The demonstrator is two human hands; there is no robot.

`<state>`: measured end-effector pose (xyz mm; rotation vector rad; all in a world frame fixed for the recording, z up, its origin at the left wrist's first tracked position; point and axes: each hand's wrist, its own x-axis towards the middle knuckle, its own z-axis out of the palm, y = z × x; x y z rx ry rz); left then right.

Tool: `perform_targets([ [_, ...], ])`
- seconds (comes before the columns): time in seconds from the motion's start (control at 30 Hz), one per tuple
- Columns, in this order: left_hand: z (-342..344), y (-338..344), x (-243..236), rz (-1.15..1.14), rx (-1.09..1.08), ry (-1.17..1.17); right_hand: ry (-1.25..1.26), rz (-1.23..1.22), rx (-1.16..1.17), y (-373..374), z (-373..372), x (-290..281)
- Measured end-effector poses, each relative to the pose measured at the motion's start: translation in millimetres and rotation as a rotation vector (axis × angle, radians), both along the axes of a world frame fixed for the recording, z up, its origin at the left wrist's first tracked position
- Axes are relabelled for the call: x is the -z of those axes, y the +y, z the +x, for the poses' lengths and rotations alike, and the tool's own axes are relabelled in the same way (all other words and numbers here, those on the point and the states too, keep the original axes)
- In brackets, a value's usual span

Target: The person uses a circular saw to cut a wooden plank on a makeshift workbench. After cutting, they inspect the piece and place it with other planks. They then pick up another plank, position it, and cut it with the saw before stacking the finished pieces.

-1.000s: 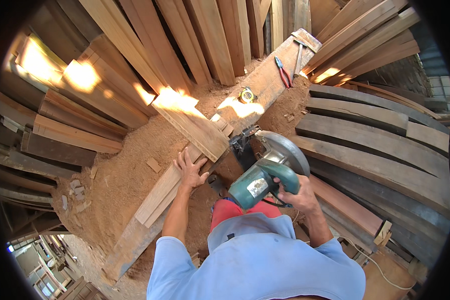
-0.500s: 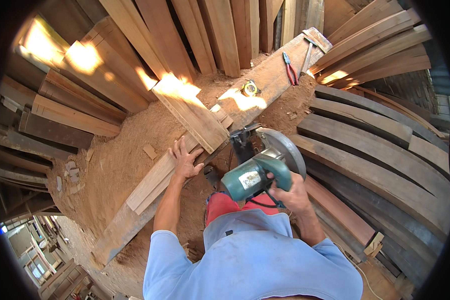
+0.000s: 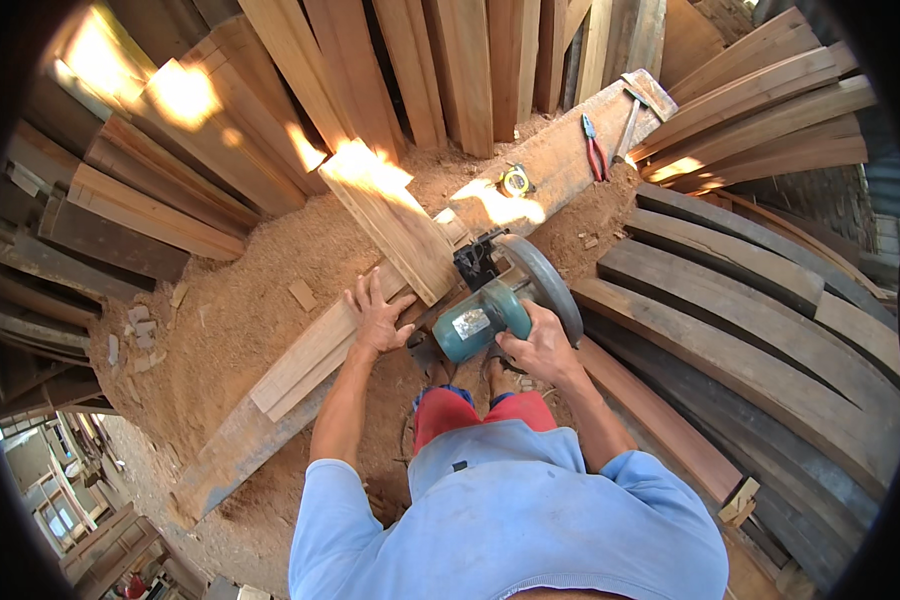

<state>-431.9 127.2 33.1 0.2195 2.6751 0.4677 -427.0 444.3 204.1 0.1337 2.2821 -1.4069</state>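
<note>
My right hand [image 3: 542, 348] is wrapped round the handle of a green circular saw [image 3: 475, 322] with a dark round blade guard [image 3: 542, 285]. The saw's black base lies against the end of a wide wooden board [image 3: 395, 235], which rests crosswise over narrower strips. My left hand [image 3: 378, 318] lies with fingers spread on the pale wooden strips [image 3: 305, 350], just left of that board. Under the strips runs a long dusty plank [image 3: 235, 455], slanting from lower left to upper right. The blade's cutting edge is hidden by the guard.
On the plank's far end are a yellow tape measure [image 3: 514, 181], red-handled pliers [image 3: 595, 150] and a hammer [image 3: 630, 118]. Sawdust [image 3: 240, 300] covers the ground. Boards lean along the back, and long dark planks [image 3: 730, 310] are stacked at the right.
My right hand has brought the saw forward and slightly left, turning it closer to the wide board. My left hand stays on the strips. The whole view has shifted slightly.
</note>
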Motion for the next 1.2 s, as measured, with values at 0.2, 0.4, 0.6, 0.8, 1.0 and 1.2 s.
perform_targets([
  [0.2, 0.4, -0.6, 0.7, 0.047, -0.016, 0.000, -0.040, 0.062, -0.075, -21.2, -18.6, 9.5],
  [0.4, 16.2, -1.7, 7.0, 0.016, -0.166, 0.094, -0.052, 0.077, -0.073, -19.3, -19.7, 16.2],
  [0.6, 19.9, -10.4, 10.4, -0.075, -0.260, 0.061, -0.082, 0.060, -0.088, -19.3, -24.4, 10.6],
  [0.8, 19.5, -11.0, 4.4, -0.073, -0.250, 0.043, -0.070, 0.008, -0.063, -23.4, -23.4, 3.8],
  [1.0, 19.4, -11.5, 4.3, -0.050, -0.271, 0.014, -0.042, -0.011, -0.096, -28.1, -29.7, -0.7],
  [1.2, 17.6, -8.0, -6.0, -0.043, -0.279, 0.062, -0.012, -0.031, -0.140, -46.9, -42.1, 7.1],
])
